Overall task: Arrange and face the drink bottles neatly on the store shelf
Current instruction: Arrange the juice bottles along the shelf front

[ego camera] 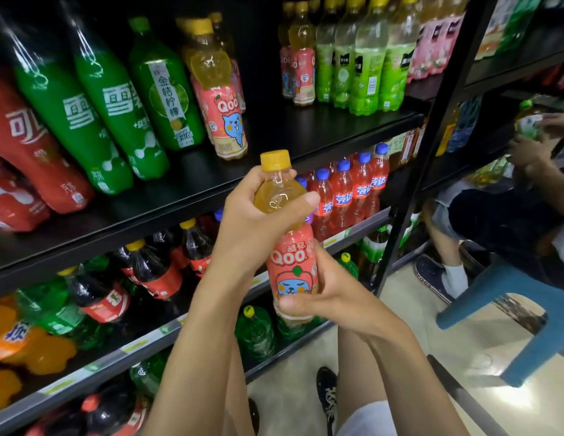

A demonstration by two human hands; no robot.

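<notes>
Left hand (252, 221) and right hand (329, 294) bare; forearms (192, 341) bare to frame edge. Pale grey-white shorts (365, 420) at lower edge. Black shoe (327, 394), white markings along top; second dark shoe (254, 416) mostly hidden.

The black top shelf (306, 130) carries, from the left, red cola bottles (32, 146), green Sprite bottles (117, 114), one green kumquat-lemon bottle (167, 89) and yellow-capped Qoo bottles (225, 114). Past a bare stretch of board stand more Qoo bottles (301, 70), light-green drinks (365, 73) and pink-labelled drinks (431, 51). The middle shelf (142, 343), with a price strip along its front edge, holds orange soda bottles (22, 341), dark cola bottles with yellow caps (155, 272) and red Fanta bottles with blue caps (362, 190). Below it stand large green bottles with yellow caps (255, 332).
</notes>
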